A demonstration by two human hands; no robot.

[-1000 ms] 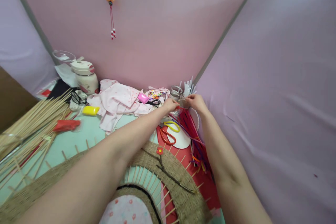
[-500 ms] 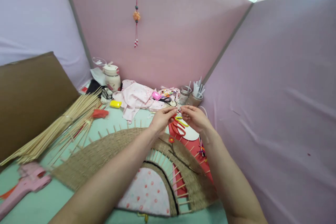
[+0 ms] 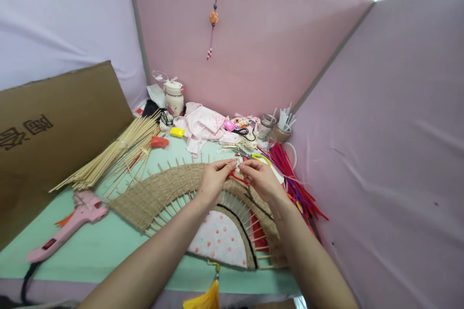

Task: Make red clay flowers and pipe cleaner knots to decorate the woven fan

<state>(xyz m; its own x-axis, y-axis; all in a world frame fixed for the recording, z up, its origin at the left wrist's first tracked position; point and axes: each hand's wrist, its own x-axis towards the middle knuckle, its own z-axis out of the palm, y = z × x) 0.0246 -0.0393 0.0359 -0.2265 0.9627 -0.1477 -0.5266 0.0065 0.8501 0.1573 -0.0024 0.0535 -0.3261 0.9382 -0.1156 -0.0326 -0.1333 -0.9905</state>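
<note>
My left hand (image 3: 213, 181) and my right hand (image 3: 258, 178) meet above a woven straw fan (image 3: 170, 188) with wooden ribs. Both hands pinch a thin red pipe cleaner (image 3: 237, 178) between their fingertips. The fan lies flat on the mint-green table (image 3: 94, 246), and a floral pink half-disc (image 3: 217, 241) forms its inner part. A yellow tassel (image 3: 206, 297) hangs from the fan's base at the table's near edge. To the right of my hands lies a bunch of red and purple pipe cleaners (image 3: 293, 181).
A pink glue gun (image 3: 67, 229) lies front left with its black cord. Bamboo sticks (image 3: 112, 154) fan out by a cardboard sheet (image 3: 54, 120). Scissors (image 3: 253, 156), pink cloth (image 3: 203, 125), a white jar (image 3: 174, 99) and cups of sticks (image 3: 281, 128) crowd the back. Pink partitions enclose the table.
Both hands drew back from the cups at the far right corner toward me, and now hold a red pipe cleaner over the fan. The view widened leftward to show the glue gun.
</note>
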